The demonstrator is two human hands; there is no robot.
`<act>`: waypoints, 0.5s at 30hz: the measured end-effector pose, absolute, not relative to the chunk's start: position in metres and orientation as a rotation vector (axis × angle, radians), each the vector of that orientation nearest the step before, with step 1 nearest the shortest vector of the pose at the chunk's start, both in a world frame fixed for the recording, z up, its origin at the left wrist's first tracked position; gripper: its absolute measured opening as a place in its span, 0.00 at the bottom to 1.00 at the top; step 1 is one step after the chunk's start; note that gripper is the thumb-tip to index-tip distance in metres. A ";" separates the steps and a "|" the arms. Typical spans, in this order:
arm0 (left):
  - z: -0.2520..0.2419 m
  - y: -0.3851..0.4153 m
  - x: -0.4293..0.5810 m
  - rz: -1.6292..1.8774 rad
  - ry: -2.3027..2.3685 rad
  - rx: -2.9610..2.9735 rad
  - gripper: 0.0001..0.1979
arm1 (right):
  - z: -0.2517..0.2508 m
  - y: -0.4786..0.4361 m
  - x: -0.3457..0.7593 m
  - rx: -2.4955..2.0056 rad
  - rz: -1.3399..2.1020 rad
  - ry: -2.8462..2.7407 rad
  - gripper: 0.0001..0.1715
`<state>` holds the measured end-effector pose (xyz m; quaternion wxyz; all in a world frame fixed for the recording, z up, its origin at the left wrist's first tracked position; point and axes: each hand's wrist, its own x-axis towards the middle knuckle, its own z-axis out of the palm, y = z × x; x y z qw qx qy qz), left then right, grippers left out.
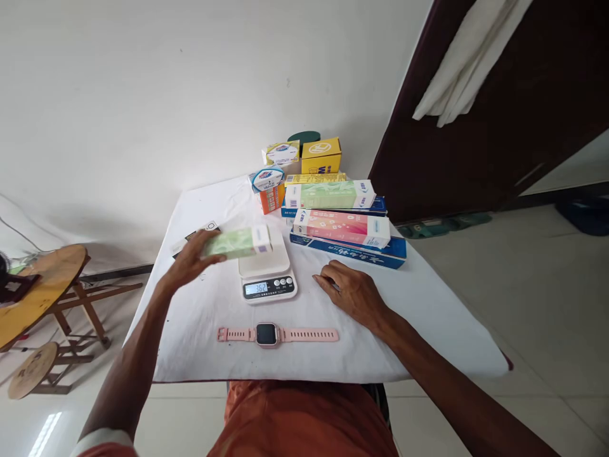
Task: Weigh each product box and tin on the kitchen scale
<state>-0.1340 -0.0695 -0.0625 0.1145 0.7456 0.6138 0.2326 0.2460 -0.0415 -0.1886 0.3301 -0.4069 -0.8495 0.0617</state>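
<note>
My left hand (195,257) is closed around one end of a light green toothpaste box (240,242). The box lies level over the white plate of a digital kitchen scale (269,289); I cannot tell whether it touches the plate. The scale's lit display seems to read 362. My right hand (349,289) rests on the cloth to the right of the scale, its fingers curled in and no object visible in them. A pink-strapped smartwatch (266,334) lies stretched out in front of the scale. Behind my left hand is a partly hidden black-and-white box (209,226).
Stacked right of the scale are a pink box (340,227), a blue box (349,249) and another green box (330,195). Behind stand a yellow box (321,155), a white-and-yellow box (281,152) and an orange box (272,198). A wooden stool (35,368) stands at left.
</note>
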 end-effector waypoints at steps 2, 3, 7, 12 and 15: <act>-0.076 -0.073 -0.115 0.640 1.700 2.223 0.25 | -0.188 -0.042 0.246 -1.059 0.145 -2.217 0.21; -0.082 -0.072 -0.108 0.622 1.672 2.231 0.24 | -0.189 -0.042 0.246 -1.054 0.137 -2.214 0.21; -0.100 -0.067 -0.099 0.625 1.648 2.243 0.23 | -0.191 -0.040 0.247 -1.037 0.103 -2.205 0.20; -0.107 -0.072 -0.106 0.820 1.702 2.246 0.35 | -0.191 -0.040 0.247 -1.013 0.074 -2.207 0.21; -0.116 -0.079 -0.112 1.154 1.850 2.064 0.26 | -0.189 -0.041 0.247 -1.003 0.078 -2.209 0.20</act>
